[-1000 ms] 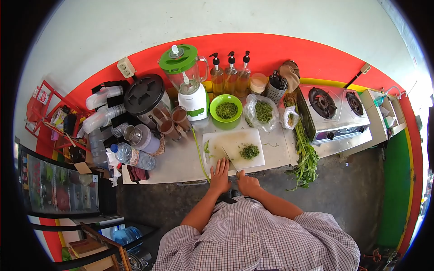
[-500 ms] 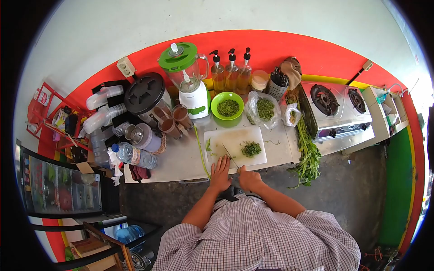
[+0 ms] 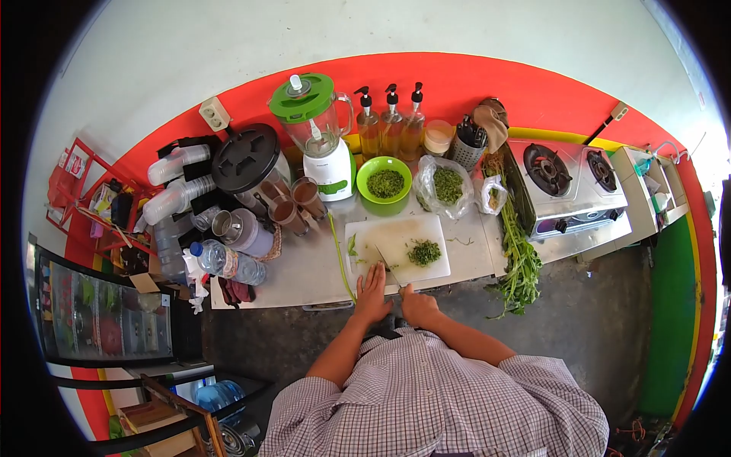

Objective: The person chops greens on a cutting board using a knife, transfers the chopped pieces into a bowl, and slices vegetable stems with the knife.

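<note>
A white cutting board (image 3: 365, 228) lies near the front edge of the counter. My right hand (image 3: 419, 306) is closed round the handle of a knife (image 3: 388, 263), whose thin blade points away from me and slightly left over the board. My left hand (image 3: 371, 293) lies with fingers stretched out on the board's near left edge, just left of the blade. A few green bits show between fingertips and blade. Right of the knife sits a pile of chopped greens (image 3: 423, 252). Some loose leaves (image 3: 352, 244) lie at the board's left, and a long green stalk (image 3: 339, 255) runs beside it.
Behind the board stand a green bowl (image 3: 384, 204) of chopped greens, a plastic bag (image 3: 448, 187) of greens and a blender (image 3: 329, 171). Leafy stalks (image 3: 519, 263) hang over the counter edge beside the stove (image 3: 567, 190). Brown cups (image 3: 286, 213) and a water bottle (image 3: 228, 261) are at left.
The whole view has shifted very slightly. Both hands, the knife and the greens keep nearly the same places on the board.
</note>
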Tool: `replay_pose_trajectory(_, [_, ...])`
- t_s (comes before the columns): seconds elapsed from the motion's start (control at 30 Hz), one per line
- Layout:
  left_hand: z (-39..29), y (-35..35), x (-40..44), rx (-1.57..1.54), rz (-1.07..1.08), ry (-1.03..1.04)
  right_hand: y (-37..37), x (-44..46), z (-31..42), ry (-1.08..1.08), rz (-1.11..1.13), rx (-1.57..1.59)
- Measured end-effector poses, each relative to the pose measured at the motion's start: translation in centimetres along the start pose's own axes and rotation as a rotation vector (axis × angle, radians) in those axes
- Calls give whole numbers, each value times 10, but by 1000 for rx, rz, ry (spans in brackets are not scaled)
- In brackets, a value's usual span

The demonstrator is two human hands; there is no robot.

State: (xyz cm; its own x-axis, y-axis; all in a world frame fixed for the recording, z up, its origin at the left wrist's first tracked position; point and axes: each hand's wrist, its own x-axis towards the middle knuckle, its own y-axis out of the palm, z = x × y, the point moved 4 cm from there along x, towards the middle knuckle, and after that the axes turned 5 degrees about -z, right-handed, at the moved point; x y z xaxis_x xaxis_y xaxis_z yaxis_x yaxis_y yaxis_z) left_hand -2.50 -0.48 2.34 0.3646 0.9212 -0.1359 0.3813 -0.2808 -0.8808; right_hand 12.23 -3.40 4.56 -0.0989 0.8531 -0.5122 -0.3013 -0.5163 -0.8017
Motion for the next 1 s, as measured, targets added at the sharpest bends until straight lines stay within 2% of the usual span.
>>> replay_pose_trajectory(0.3, [2,-12,9,-227,-183,-13,-25,-6,8,-55,33,-47])
replay_pose_trajectory(0.37, [6,-20,12,-269,-405,59,-8,-3,2,-38,21,-15])
replay_pose_trajectory(0.4, [7,-22,14,-267,-397,64,-4,-4,1,-23,11,12])
replay_pose_trajectory(0.47, [16,-34,20,-199,-579,-89,-3,-5,-7,-30,3,53])
replay_pose_trajectory(0.57, [28,-38,27,-77,-685,-171,3,-2,-14,-46,-14,101])
replay_pose_trajectory(0.77, [44,-33,35,-212,-671,-172,-1,-7,-35,6,-47,149])
replay_pose_trajectory(0.9, [37,-36,43,-102,-583,-197,-1,-10,-45,0,-59,215])
replay_pose_trajectory(1.0, [18,-31,55,-239,-577,-87,-2,-11,-45,1,-53,230])
